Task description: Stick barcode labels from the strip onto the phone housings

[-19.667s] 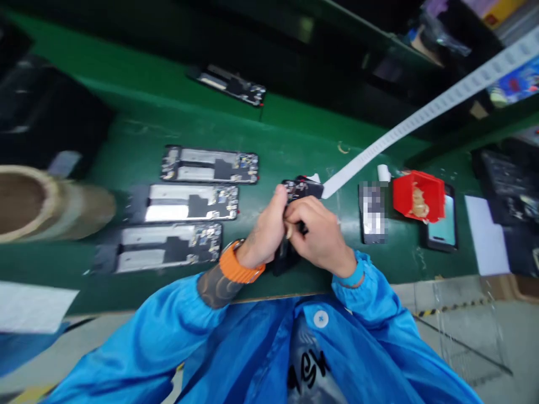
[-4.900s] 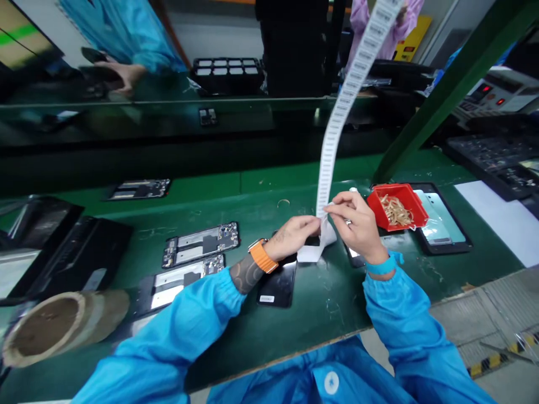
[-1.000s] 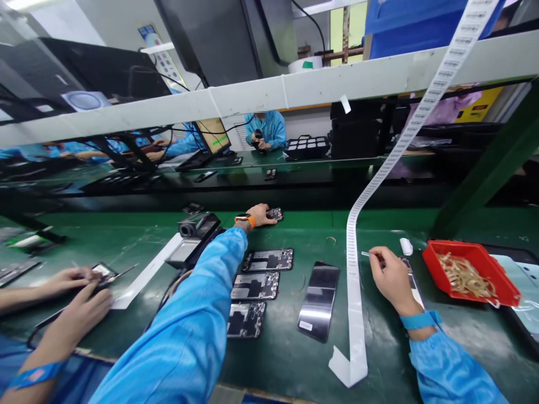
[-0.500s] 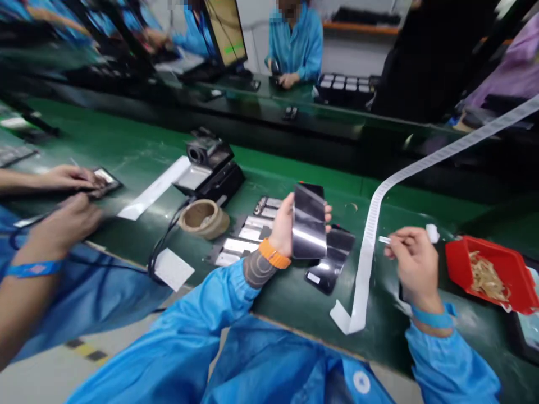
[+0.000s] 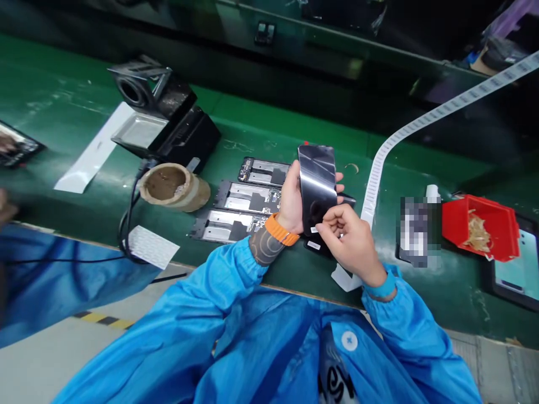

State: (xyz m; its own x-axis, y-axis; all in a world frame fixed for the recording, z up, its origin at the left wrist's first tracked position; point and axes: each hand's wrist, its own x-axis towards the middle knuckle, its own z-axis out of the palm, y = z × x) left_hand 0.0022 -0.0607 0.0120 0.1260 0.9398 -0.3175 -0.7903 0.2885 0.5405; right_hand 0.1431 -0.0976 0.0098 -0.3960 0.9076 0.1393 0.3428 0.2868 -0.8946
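My left hand (image 5: 292, 205) is wrapped round a dark, glossy phone screen (image 5: 318, 179), thumb on its left edge and fingertips showing at its right. At the lower end of the screen, my right hand (image 5: 347, 235) pinches a small white label (image 5: 314, 229), which lies at or against the glass. Whether the label is stuck down I cannot tell. Beneath my hands another dark screen (image 5: 314, 245) with a white label lies on the bench, mostly covered. A long strip of labels (image 5: 373, 188) runs down behind my right hand.
Several opened phone frames (image 5: 248, 196) lie left of my hands. Beyond them stand a cardboard ring (image 5: 174, 188) and a black soldering-iron stand (image 5: 164, 106). A red bin (image 5: 458, 221) with pale scraps sits to the right, beside a phone-like device (image 5: 516, 264). Another person's hand shows at far left.
My right hand has moved left from beyond the label strip to the screen's lower end, bringing the small label. My left hand still holds the screen. The view has tilted down.
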